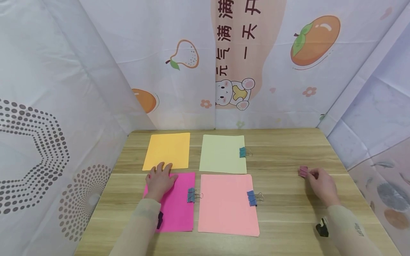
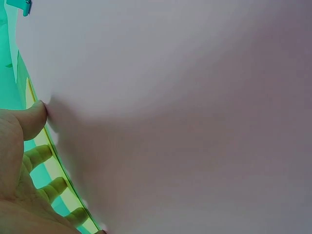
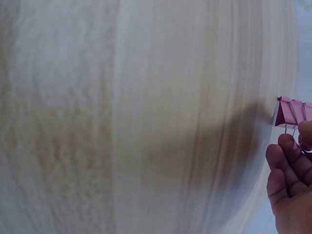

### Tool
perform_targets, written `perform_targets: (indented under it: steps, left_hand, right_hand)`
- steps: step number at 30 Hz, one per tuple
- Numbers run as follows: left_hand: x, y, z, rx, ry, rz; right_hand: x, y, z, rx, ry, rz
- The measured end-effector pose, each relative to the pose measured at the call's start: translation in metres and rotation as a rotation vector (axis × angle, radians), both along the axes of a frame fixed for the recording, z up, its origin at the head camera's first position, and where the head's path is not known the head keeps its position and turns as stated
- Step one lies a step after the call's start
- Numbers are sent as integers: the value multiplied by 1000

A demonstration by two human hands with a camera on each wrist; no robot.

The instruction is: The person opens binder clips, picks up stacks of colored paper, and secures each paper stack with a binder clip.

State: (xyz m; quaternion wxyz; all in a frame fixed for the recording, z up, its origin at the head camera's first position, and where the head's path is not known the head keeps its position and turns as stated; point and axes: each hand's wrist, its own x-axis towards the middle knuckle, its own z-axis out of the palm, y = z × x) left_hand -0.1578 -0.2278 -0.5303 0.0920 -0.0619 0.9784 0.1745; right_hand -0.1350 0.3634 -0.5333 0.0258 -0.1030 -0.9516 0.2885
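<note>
In the head view my left hand (image 1: 159, 183) rests on the upper left of a magenta paper stack (image 1: 177, 213), fingers spread toward the yellow paper (image 1: 168, 151) behind it. The left wrist view shows the thumb and fingers of that left hand (image 2: 14, 165) along the paper's edge. Over the right part of the table, my right hand (image 1: 323, 186) pinches a pink binder clip (image 1: 303, 171) by its wire handles. That clip (image 3: 291, 113) appears at the right edge of the right wrist view. A blue-teal binder clip (image 1: 191, 195) grips the magenta stack's right edge.
Pale green paper (image 1: 222, 154) bears a teal clip (image 1: 242, 152), and pink paper (image 1: 227, 206) a blue clip (image 1: 252, 198). One black clip (image 1: 322, 228) lies by my right forearm; a dark clip (image 1: 159, 220) shows beside my left sleeve. Printed curtains (image 1: 192, 21) enclose the wooden table (image 1: 282, 149).
</note>
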Motion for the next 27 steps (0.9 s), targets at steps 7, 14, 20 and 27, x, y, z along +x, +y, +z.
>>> perform_targets:
  steps: [7,14,20,27]
  left_hand:
    - [0,0,0,-3,3,-1]
    - [0,0,1,10,-5,2]
    - [1,0,2,17,-9,4]
    - [1,0,2,24,-6,4]
  right_hand:
    - [1,-1,1,-4,-25,36]
    - [3,-1,1,-3,-24,59]
    - [4,-1,1,5,-5,81]
    - [5,-1,2,14,15,102]
